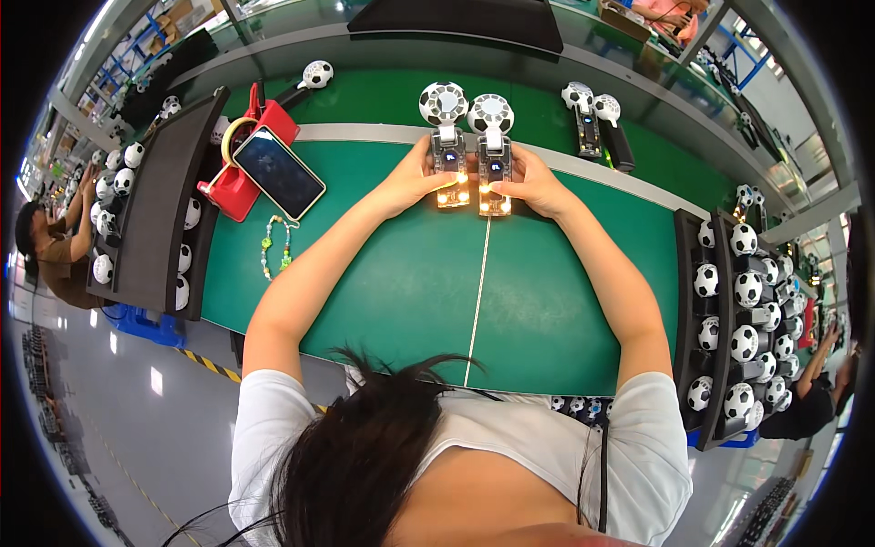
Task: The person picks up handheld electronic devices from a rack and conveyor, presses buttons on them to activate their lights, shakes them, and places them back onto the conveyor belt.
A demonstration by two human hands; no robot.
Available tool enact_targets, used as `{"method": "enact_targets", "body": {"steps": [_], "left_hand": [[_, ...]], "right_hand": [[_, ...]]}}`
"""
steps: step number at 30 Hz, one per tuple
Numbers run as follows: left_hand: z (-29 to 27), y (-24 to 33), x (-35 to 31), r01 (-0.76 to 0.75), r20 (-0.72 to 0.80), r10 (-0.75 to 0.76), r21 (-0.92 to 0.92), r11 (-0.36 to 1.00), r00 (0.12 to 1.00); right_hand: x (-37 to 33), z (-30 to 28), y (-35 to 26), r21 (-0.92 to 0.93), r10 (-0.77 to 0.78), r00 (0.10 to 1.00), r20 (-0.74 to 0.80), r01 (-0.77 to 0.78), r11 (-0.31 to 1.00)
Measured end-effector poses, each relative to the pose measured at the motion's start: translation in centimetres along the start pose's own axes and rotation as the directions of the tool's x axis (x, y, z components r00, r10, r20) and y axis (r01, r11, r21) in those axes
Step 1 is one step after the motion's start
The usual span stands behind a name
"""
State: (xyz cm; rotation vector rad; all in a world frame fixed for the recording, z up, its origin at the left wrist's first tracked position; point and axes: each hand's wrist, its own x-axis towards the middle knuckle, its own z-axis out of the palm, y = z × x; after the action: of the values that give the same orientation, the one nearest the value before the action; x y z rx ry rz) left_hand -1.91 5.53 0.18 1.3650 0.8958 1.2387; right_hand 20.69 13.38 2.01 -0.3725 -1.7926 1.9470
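Phone [280, 174] left of both held devices [448, 148]

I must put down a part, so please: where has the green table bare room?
The widest free patch of the green table lies between the left forearm and right forearm, below the two lit devices. A smaller one lies between the right forearm and right rack. Crowded: left side, with phone, red holder, beaded strap.

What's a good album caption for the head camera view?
Left hand and right hand each hold a lit, football-topped device over a green table.
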Motion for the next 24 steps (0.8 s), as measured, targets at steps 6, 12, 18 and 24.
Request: {"method": "enact_targets", "body": {"steps": [6,12,18,24], "left_hand": [[-0.1,0.4,0.1,0.015,0.040,-0.015,-0.017,1.000,0.999],[-0.1,0.5,-0.1,0.033,0.052,-0.030,-0.058,0.998,0.998],[0.0,0.5,0.1,0.045,0.069,-0.043,-0.033,0.998,0.997],[-0.3,0.1,0.3,0.052,0.042,-0.054,0.029,0.998,0.998]], "right_hand": [[0.0,0.1,0.4,0.006,-0.036,0.998,-0.048,0.036,0.999],[0.0,0.2,0.4,0.067,-0.027,0.999,-0.046,0.030,0.997],[0.1,-0.1,0.7,0.056,-0.028,0.998,-0.053,0.031,0.998],[0.1,0.3,1.4,0.087,-0.022,0.995,-0.100,0.031,0.996]]}}
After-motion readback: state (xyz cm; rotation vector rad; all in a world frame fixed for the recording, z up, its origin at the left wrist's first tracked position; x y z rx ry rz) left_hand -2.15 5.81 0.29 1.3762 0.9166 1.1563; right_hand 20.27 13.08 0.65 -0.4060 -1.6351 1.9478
